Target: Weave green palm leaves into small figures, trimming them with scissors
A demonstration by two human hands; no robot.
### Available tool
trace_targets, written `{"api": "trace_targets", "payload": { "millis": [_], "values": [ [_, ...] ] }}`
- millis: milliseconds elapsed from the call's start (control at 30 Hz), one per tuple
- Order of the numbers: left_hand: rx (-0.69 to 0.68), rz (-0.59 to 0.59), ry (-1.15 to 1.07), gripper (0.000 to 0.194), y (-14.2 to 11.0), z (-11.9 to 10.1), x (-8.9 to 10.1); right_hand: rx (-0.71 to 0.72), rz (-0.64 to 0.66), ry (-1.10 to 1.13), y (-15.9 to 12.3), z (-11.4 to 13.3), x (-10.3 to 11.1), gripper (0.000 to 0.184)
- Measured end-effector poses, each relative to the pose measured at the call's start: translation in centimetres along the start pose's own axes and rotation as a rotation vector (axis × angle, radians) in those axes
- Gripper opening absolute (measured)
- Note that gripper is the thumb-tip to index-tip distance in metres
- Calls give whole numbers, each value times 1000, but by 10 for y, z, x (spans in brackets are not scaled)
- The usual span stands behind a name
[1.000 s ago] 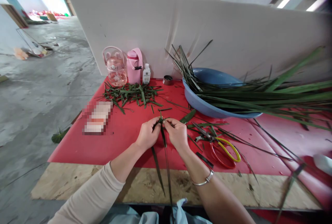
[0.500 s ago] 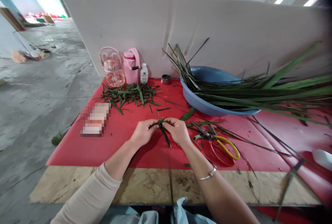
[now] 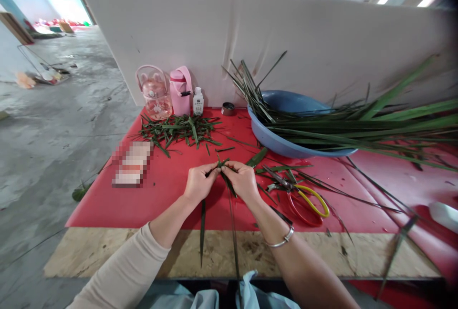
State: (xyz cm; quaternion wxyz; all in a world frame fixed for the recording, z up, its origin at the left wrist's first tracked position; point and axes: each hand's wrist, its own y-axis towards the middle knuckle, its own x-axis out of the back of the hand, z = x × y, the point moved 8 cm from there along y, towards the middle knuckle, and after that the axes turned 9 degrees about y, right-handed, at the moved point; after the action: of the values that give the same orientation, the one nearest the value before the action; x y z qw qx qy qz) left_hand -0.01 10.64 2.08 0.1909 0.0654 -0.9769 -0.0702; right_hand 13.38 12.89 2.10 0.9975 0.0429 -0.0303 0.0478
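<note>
Close together over the red sheet, my left hand (image 3: 201, 181) and my right hand (image 3: 243, 180) pinch a small knot of green leaf strips (image 3: 223, 164) between thumbs and fingers. Short ends stick out above and below the knot. One long thin strip (image 3: 234, 242) runs from it down toward my lap. Another dark strip (image 3: 202, 232) hangs below my left hand. To the right of my right hand lie scissors (image 3: 304, 199) with one yellow and one red handle, among loose leaf pieces. My fingers partly cover the knot, so its weave is hard to make out.
A blue basin (image 3: 300, 144) full of long leaves stands at the back right. Cut leaf scraps (image 3: 179, 130) lie in front of a clear pink bottle (image 3: 156, 101), a pink flask (image 3: 180, 94) and a small white bottle (image 3: 198, 101). A white panel (image 3: 171, 27) rises behind.
My hands have drawn slightly closer together around the knot. A dark strip now hangs below my left hand, over the board's front edge.
</note>
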Motion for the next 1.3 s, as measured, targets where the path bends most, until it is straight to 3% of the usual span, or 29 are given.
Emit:
{"api": "trace_targets", "payload": {
  "millis": [67,200,267,333,367,433,467,533,667,733,800,867,900,933,1000,1067,1100,1200,1300],
  "values": [
    [47,-5,-105,28,4,7,-1,59,-23,-44,-4,11,2,22],
    [222,-82,-477,27,11,29,6,334,61,-93,-11,48,6,25],
    [354,-50,-713,30,10,37,2,390,-72,-5,-9,55,27,30],
    [443,30,-893,34,6,35,-6,299,-158,130,-3,46,42,33],
    [458,65,-948,35,4,32,-9,221,-110,177,1,37,40,31],
    [453,111,-1006,31,1,24,-14,103,102,193,5,25,21,29],
    [446,131,-1017,28,-1,21,-16,94,198,170,4,23,11,32],
    [438,171,-1012,23,-4,16,-23,174,273,99,0,27,-1,33],
    [450,195,-940,24,-7,17,-32,397,172,-29,-9,48,-1,18],
    [431,114,-891,29,-5,19,-26,481,41,-100,-15,59,12,15],
    [402,21,-858,32,-3,21,-18,571,-173,-124,-23,73,35,14],
    [400,7,-858,32,-3,20,-14,593,-389,-11,-29,80,61,16],
    [415,33,-872,32,-3,20,-16,543,-425,85,-28,78,69,17],
    [440,69,-889,33,-4,20,-18,453,-389,179,-22,72,71,18],
    [506,125,-908,34,-7,21,-24,232,-170,274,-8,54,54,21],
    [545,101,-886,33,-7,25,-24,104,23,221,-1,38,30,22],
    [538,53,-860,32,-5,28,-21,92,54,167,0,31,23,20],
    [431,-101,-768,29,0,31,-6,208,17,-64,-2,25,10,12],
    [279,-76,-680,27,2,22,0,418,-11,-266,-11,36,0,10]
  ]
}}
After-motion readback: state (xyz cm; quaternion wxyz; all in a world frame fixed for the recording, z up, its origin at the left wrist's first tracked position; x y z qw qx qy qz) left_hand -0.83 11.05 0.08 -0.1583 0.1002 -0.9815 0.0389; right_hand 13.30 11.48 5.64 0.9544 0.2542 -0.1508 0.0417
